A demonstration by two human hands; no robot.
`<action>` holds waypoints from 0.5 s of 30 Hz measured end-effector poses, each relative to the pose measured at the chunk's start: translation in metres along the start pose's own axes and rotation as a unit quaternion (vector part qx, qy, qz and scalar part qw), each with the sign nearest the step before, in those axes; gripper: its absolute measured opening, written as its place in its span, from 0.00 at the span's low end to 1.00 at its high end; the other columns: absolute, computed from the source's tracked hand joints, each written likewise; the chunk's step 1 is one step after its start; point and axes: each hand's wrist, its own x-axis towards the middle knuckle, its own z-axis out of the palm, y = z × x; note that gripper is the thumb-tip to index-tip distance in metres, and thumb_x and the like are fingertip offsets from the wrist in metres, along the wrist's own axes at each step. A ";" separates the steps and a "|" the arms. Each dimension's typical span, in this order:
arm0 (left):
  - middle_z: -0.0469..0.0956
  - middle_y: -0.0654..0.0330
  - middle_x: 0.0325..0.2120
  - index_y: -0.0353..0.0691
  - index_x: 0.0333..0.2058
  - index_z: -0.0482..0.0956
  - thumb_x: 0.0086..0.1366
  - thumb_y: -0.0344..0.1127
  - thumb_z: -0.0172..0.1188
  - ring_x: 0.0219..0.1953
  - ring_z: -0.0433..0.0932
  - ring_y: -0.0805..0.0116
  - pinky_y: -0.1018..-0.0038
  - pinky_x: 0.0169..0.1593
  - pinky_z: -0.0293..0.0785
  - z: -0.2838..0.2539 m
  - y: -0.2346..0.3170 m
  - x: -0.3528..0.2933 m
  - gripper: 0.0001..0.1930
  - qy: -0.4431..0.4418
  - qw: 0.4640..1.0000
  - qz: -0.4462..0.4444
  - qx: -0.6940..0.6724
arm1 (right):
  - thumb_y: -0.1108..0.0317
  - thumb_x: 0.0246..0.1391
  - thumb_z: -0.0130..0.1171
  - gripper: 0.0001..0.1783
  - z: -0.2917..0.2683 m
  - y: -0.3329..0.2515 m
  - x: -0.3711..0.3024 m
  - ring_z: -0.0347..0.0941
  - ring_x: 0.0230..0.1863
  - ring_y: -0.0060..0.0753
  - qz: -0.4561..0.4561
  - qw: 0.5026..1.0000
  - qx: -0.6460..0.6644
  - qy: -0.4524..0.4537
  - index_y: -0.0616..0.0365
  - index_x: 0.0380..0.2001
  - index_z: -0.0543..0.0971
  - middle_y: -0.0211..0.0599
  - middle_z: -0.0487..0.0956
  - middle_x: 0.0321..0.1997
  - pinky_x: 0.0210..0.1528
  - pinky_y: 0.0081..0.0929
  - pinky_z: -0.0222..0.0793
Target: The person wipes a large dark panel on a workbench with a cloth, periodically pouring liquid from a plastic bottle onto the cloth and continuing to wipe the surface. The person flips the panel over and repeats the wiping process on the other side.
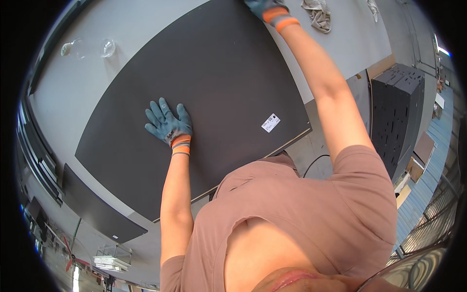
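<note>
Blue-gloved left hand (pixel 169 120) lies spread flat, holding nothing, perhaps steadying the large black flat panel (pixel 219 78); blue-gloved right hand (pixel 262 7), twelve o'clock, has unclear grip

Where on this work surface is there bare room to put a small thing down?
The dark panel is bare between the left hand and the white label. The grey table is also free below the clear bottle, left of the panel. More crowded: the table near the right hand and crumpled cloth.
</note>
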 end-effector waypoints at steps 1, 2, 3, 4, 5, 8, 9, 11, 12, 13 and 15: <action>0.55 0.59 0.82 0.54 0.78 0.65 0.75 0.65 0.51 0.84 0.48 0.50 0.36 0.79 0.39 0.000 0.000 0.000 0.39 -0.001 1.000 0.000 -0.004 | 0.61 0.61 0.59 0.16 0.017 0.009 0.011 0.77 0.63 0.55 -0.014 1.000 -0.013 -0.007 0.45 0.50 0.86 0.43 0.84 0.58 0.69 0.47 0.71; 0.54 0.59 0.82 0.54 0.78 0.65 0.75 0.65 0.52 0.84 0.48 0.50 0.36 0.80 0.38 0.000 -0.001 0.001 0.39 -0.003 1.000 0.001 -0.007 | 0.60 0.62 0.59 0.18 0.034 0.012 0.017 0.75 0.66 0.56 -0.031 0.994 -0.059 -0.090 0.46 0.53 0.85 0.44 0.83 0.62 0.71 0.49 0.69; 0.55 0.59 0.82 0.54 0.78 0.65 0.75 0.65 0.52 0.84 0.48 0.50 0.36 0.80 0.38 0.000 -0.002 0.000 0.39 0.006 1.000 0.000 -0.014 | 0.58 0.63 0.60 0.21 0.047 0.010 0.020 0.73 0.70 0.56 -0.049 0.979 -0.102 -0.172 0.46 0.57 0.84 0.45 0.81 0.65 0.73 0.50 0.67; 0.56 0.59 0.82 0.54 0.78 0.66 0.75 0.65 0.51 0.84 0.49 0.50 0.36 0.80 0.38 0.000 -0.002 0.001 0.39 0.015 1.000 0.001 -0.022 | 0.58 0.64 0.58 0.27 0.059 -0.005 -0.004 0.67 0.77 0.55 0.000 0.993 -0.106 -0.042 0.50 0.64 0.80 0.48 0.76 0.73 0.77 0.53 0.61; 0.56 0.59 0.81 0.54 0.77 0.66 0.75 0.65 0.51 0.84 0.49 0.50 0.36 0.80 0.38 0.001 -0.002 -0.003 0.38 0.019 0.999 0.000 -0.030 | 0.58 0.64 0.58 0.28 0.056 -0.012 -0.016 0.66 0.78 0.55 -0.012 0.995 -0.087 -0.049 0.51 0.66 0.79 0.48 0.75 0.74 0.78 0.53 0.61; 0.55 0.58 0.82 0.54 0.78 0.65 0.76 0.65 0.50 0.84 0.49 0.50 0.36 0.80 0.38 0.003 -0.004 -0.002 0.39 0.011 1.000 -0.004 -0.012 | 0.57 0.64 0.59 0.30 0.024 -0.027 -0.065 0.65 0.79 0.56 -0.056 0.996 -0.053 -0.051 0.54 0.67 0.78 0.51 0.74 0.75 0.79 0.53 0.59; 0.56 0.58 0.82 0.53 0.78 0.65 0.76 0.66 0.49 0.84 0.49 0.50 0.37 0.80 0.38 0.003 -0.005 -0.002 0.39 0.010 1.000 0.001 -0.004 | 0.57 0.64 0.59 0.29 0.003 -0.033 -0.094 0.65 0.78 0.57 -0.052 0.994 -0.028 -0.086 0.54 0.67 0.78 0.51 0.74 0.74 0.79 0.53 0.59; 0.56 0.57 0.82 0.53 0.79 0.64 0.77 0.67 0.47 0.84 0.48 0.51 0.39 0.80 0.38 0.005 -0.005 0.000 0.39 0.019 1.000 0.005 0.010 | 0.67 0.61 0.68 0.23 -0.051 -0.063 -0.126 0.73 0.70 0.57 -0.010 0.993 -0.024 -0.116 0.51 0.60 0.80 0.43 0.80 0.64 0.69 0.52 0.69; 0.55 0.58 0.82 0.54 0.79 0.63 0.77 0.68 0.45 0.85 0.47 0.51 0.39 0.80 0.37 0.005 -0.003 0.002 0.40 0.016 1.000 0.005 0.008 | 0.67 0.61 0.65 0.24 -0.071 -0.075 -0.172 0.66 0.75 0.55 0.013 0.993 -0.008 -0.116 0.51 0.61 0.78 0.42 0.77 0.68 0.76 0.56 0.61; 0.54 0.59 0.83 0.54 0.79 0.63 0.77 0.68 0.45 0.85 0.47 0.52 0.39 0.80 0.37 0.006 -0.005 0.000 0.40 0.012 1.000 -0.001 0.011 | 0.67 0.60 0.65 0.25 -0.096 -0.098 -0.212 0.65 0.76 0.56 0.045 0.987 -0.022 -0.153 0.54 0.61 0.78 0.43 0.76 0.67 0.77 0.58 0.60; 0.54 0.59 0.83 0.55 0.80 0.62 0.77 0.69 0.44 0.85 0.46 0.52 0.39 0.80 0.38 0.006 -0.003 0.001 0.40 0.008 1.000 -0.012 0.009 | 0.69 0.57 0.66 0.28 -0.147 -0.135 -0.307 0.66 0.75 0.58 0.080 0.968 -0.047 -0.232 0.57 0.61 0.78 0.46 0.76 0.67 0.76 0.57 0.62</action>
